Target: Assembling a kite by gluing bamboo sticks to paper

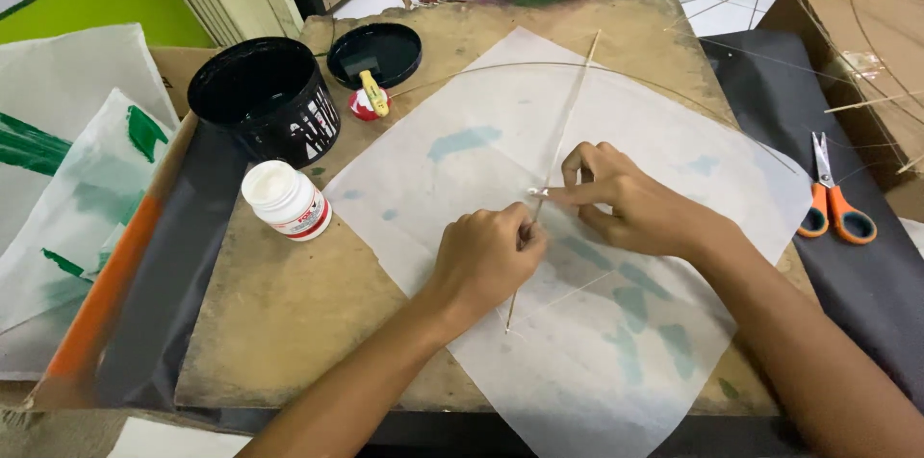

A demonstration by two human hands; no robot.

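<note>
Fixing the thin stick [551, 190] onto white paper [500, 145] mid-frame, left hand [486, 256] pinched shut around it, right hand [621, 203] narrow-fingered pressing a small white patch [535, 192]; probably needing steady pressure next.

glue bottle [285, 198] and black tub [265, 97] left, scissors [834, 200] right (apart)

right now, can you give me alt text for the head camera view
Two bare hands press a thin stick onto a white paper sheet on a worn wooden board, the left hand gripping it and the right hand pointing at a glue dab. A black tub, glue bottle and orange scissors lie around.
</note>
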